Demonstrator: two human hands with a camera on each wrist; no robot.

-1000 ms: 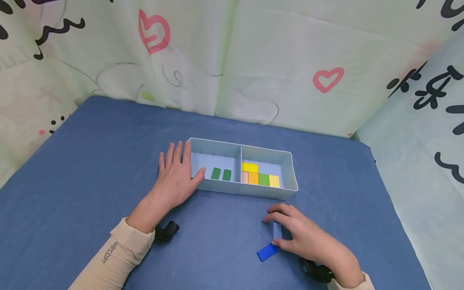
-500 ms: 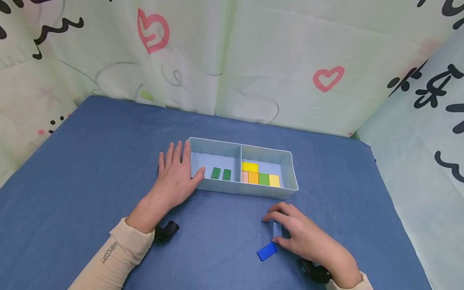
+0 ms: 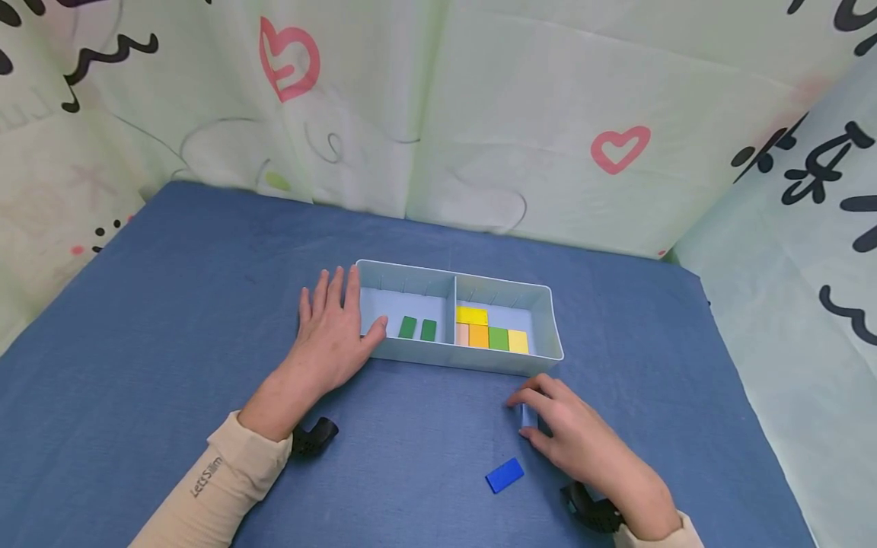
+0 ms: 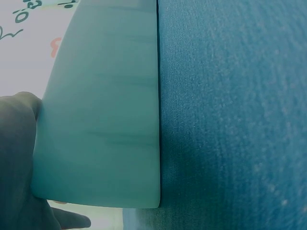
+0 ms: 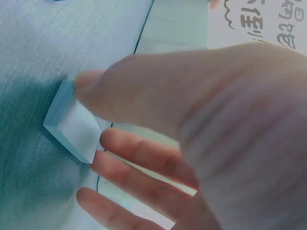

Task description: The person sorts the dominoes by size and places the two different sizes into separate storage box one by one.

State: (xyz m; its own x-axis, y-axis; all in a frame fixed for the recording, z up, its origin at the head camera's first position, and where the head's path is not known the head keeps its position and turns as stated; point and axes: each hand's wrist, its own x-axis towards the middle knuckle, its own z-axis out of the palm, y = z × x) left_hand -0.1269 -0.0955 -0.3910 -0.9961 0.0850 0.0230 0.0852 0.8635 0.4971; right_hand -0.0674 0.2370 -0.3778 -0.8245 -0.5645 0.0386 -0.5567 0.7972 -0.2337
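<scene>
My right hand point(image 3: 575, 430) pinches a light blue rectangular block point(image 5: 79, 127) between thumb and fingertips, just in front of the box's right end. Part of that block is hidden by the hand in the head view. A darker blue block point(image 3: 505, 476) lies flat on the cloth, nearer to me. My left hand point(image 3: 332, 342) rests against the left end of a pale blue two-part box point(image 3: 445, 355), its fingers straight and the thumb over the front rim. In the left wrist view the box wall point(image 4: 103, 105) touches this hand.
Two dark green blocks point(image 3: 407, 327) lie in the box's left compartment. Past the divider point(image 3: 455, 308), the right one holds several blocks, among them a yellow block point(image 3: 472, 316) and a green block point(image 3: 498, 339). Blue cloth point(image 3: 205, 304) covers the table; a printed curtain point(image 3: 479, 114) hangs behind.
My right hand has slid the light blue block away from me, toward the box, leaving a gap to the darker blue block. The left hand and the box have stayed put.
</scene>
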